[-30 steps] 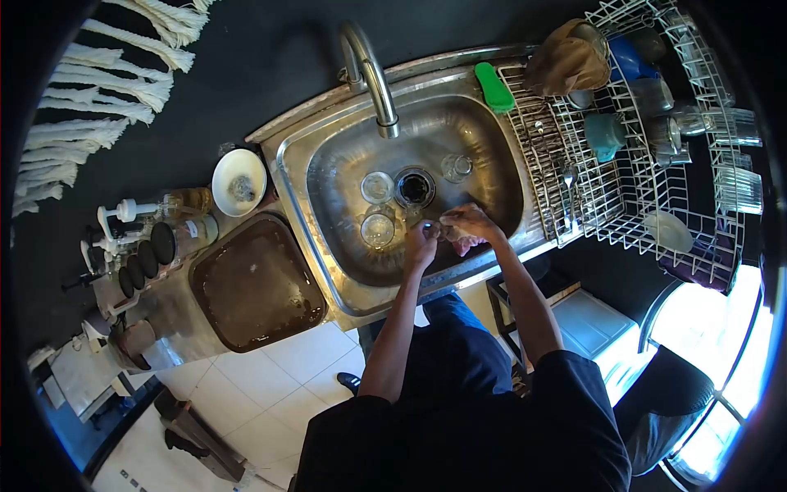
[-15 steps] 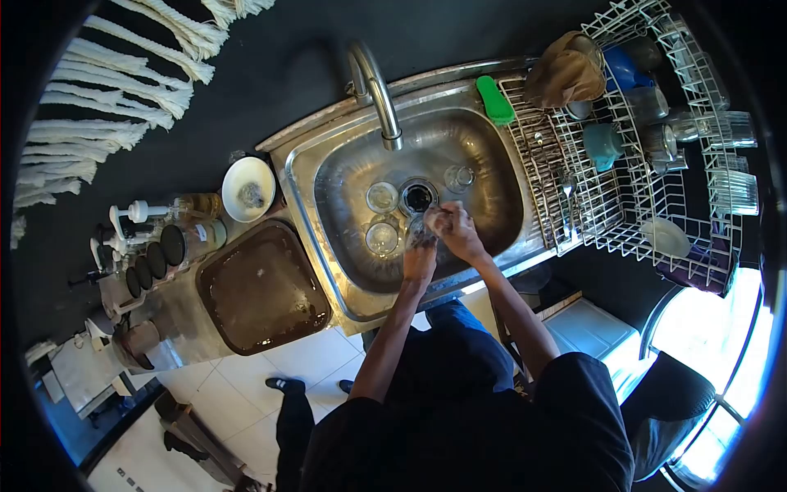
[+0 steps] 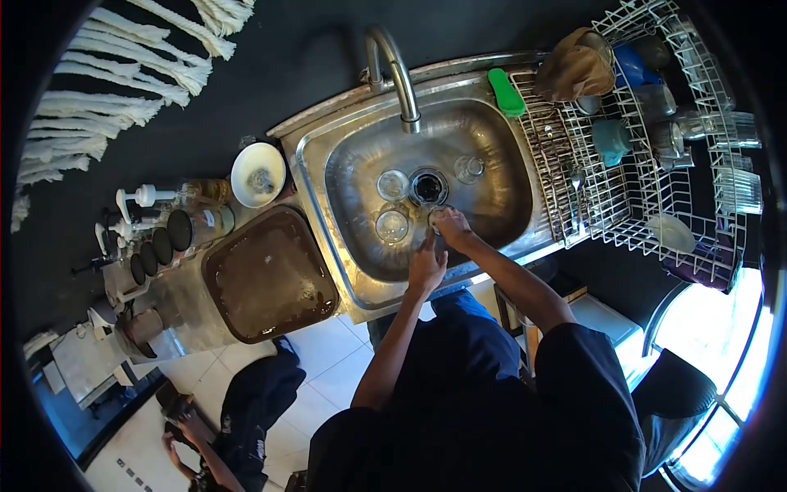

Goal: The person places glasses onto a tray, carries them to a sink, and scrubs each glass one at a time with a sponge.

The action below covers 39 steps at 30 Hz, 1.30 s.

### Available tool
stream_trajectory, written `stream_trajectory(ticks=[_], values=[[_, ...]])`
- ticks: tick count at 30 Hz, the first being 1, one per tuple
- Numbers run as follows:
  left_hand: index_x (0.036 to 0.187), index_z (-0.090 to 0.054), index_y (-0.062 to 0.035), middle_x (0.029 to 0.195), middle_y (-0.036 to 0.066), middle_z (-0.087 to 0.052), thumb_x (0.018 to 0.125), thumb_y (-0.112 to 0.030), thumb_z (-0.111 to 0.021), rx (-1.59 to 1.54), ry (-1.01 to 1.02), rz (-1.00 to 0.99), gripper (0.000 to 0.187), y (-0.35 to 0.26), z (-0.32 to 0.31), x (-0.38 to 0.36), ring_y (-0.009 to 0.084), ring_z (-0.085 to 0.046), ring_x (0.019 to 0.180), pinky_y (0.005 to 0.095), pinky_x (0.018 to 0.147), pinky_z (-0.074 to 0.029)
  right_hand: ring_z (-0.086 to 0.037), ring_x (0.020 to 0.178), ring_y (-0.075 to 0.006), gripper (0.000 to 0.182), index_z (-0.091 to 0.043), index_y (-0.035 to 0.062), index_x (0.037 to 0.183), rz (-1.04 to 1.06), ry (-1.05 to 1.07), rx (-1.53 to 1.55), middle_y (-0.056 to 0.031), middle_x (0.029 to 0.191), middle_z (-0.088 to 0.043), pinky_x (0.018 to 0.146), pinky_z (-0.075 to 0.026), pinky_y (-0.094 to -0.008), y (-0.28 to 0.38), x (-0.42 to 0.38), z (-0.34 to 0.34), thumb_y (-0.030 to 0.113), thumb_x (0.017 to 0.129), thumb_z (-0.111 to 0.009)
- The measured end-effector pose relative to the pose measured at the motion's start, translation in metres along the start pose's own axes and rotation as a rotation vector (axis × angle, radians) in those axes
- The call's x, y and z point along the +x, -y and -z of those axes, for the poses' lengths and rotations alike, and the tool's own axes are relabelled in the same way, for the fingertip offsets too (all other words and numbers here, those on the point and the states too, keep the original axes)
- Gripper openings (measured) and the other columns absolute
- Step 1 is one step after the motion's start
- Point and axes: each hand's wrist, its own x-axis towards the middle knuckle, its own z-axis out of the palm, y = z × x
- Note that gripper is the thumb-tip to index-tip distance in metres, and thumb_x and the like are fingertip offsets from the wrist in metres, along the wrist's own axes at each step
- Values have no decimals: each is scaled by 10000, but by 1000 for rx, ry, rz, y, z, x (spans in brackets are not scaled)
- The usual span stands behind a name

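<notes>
Left hand (image 3: 427, 269) and right hand (image 3: 452, 227) held close together over the sink (image 3: 502, 209).
A clear, round glass (image 3: 392, 227) is seen nearby; whether anything is gripped cannot be told.

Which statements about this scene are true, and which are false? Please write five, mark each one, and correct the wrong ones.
1. The left hand and right hand are close together over the sink. True.
2. The green object lies at the sink bottom. False: it lies at the edge, beside the dish rack.
3. Two clear glasses are left of the drain. True.
4. The white bowl is on the dish rack. False: it is left of the sink.
5. A teal cup is in the dish rack. True.
</notes>
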Motion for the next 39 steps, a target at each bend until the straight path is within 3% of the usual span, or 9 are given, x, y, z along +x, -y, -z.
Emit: stream_trajectory(ticks=[7, 12, 17, 19, 22, 26, 29, 31, 39], values=[[1389, -202, -20, 1248, 258, -473, 811, -213, -581, 145, 242, 110, 717, -17, 11, 2, 403, -572, 971, 459, 851, -468, -572, 992, -303, 249, -600, 44, 936, -18, 96, 108, -152, 1002, -596, 839, -470, -401, 12, 4, 30, 161, 717, -617], [1404, -156, -41, 1184, 243, -530, 812, -216, -570, 298, -18, -83, 743, 6, -3, -3, 390, -592, 934, 457, 797, -490, -566, 995, -303, 334, -552, 29, 1031, -2, 37, 169, -160, 1033, -581, 837, -468, -407, 8, 1, 9, 190, 745, -617], [1402, -163, -35, 1123, 252, -557, 817, -214, -562, 230, 169, 95, 730, -6, 15, -2, 399, -595, 913, 459, 793, -490, -556, 999, -316, 429, -485, 14, 1126, -94, -10, 228, -171, 1079, -562, 828, -465, -415, 28, -21, 67, 215, 769, -612], [1407, -161, -43, 1136, 257, -551, 820, -236, -571, 234, 187, 122, 742, -10, 20, -1, 412, -575, 952, 461, 830, -470, -546, 1001, -320, 452, -482, 18, 1147, -260, 26, 236, -172, 1077, -562, 839, -454, -417, 31, -21, 74, 241, 775, -608], [1418, -147, -58, 1155, 263, -541, 821, -252, -583, 231, 204, 137, 764, -7, 18, -3, 429, -550, 999, 466, 877, -445, -551, 992, -317, 433, -499, 26, 1151, -93, -19, 134, -169, 1065, -565, 829, -461, -427, 22, -19, 39, 247, 789, -584], [1417, -154, -51, 1162, 268, -537, 806, -212, -585, 83, 194, 65, 765, -8, 19, -7, 432, -552, 1000, 467, 887, -439, -559, 992, -314, 384, -538, 33, 1123, -19, -43, 174, -167, 1047, -570, 820, -472, -431, 29, -26, 33, 227, 792, -566], [1424, -136, -64, 1225, 256, -499, 802, -216, -593, 83, 132, -39, 787, 11, 3, -9, 434, -541, 1023, 462, 902, -432, -560, 1016, -305, 327, -574, 39, 1067, -104, 112, 196, -165, 1049, -572, 815, -484, -415, 28, -14, 44, 215, 791, -557], [1424, -139, -69, 1237, 250, -492, 802, -215, -593, 94, 188, 25, 784, 3, 8, -13, 433, -543, 1016, 465, 900, -433, -566, 1016, -301, 320, -576, 53, 1047, -57, 93, 152, -157, 1041, -574, 820, -487, -391, 15, 1, -4, 216, 772, -583], [1431, -113, -96, 1235, 232, -501, 812, -264, -584, 233, 269, 58, 796, 0, 14, -10, 399, -575, 970, 455, 866, -459, -567, 961, -332, 351, -559, 39, 1014, -86, 42, 155, -176, 1029, -562, 818, -476, -418, 20, 8, 17, 165, 701, -655]])
